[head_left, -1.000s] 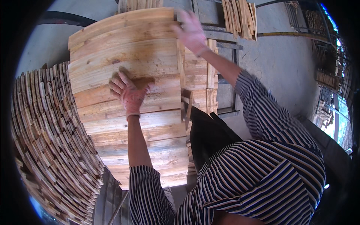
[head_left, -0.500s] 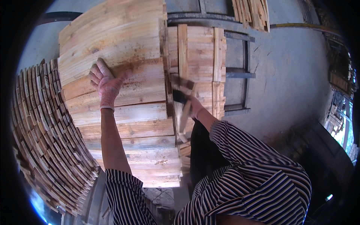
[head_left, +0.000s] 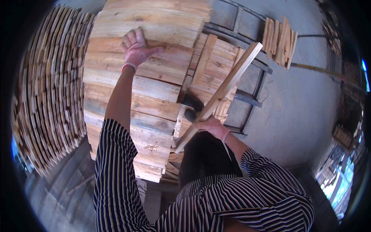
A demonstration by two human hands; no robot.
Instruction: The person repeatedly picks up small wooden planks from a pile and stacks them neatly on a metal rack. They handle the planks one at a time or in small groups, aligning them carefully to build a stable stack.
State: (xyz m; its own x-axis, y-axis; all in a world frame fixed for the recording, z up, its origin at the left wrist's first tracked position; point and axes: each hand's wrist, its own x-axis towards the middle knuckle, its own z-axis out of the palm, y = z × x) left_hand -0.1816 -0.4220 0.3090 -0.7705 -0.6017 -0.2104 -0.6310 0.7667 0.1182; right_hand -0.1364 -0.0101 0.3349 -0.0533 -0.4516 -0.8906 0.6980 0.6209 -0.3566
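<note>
My left hand [head_left: 138, 50], in a pale pinkish glove, lies spread on a wide surface of pale wooden boards [head_left: 154, 91] set edge to edge. Its fingers point away from me and the thumb sticks out to the right. In my right hand [head_left: 213, 127], gloved the same way, is a long narrow wooden strip [head_left: 228, 83], gripped near its lower part. The strip slants from beside the boards' right edge up to the far right. Below it, a dark shoe [head_left: 192, 102] shows beside a lower panel of boards [head_left: 218, 63] with a wooden batten [head_left: 205, 58] across it.
A tall stack of thin boards [head_left: 54, 85] stands to the left. Beyond the lower panel runs a dark metal frame [head_left: 249, 98] on the grey floor [head_left: 297, 104]. Several loose wood strips [head_left: 279, 42] lie at the far right.
My right hand has brought up the long wooden strip, which now shows clearly above the lower panel. The view has shifted and turned; my left hand remains spread on the boards.
</note>
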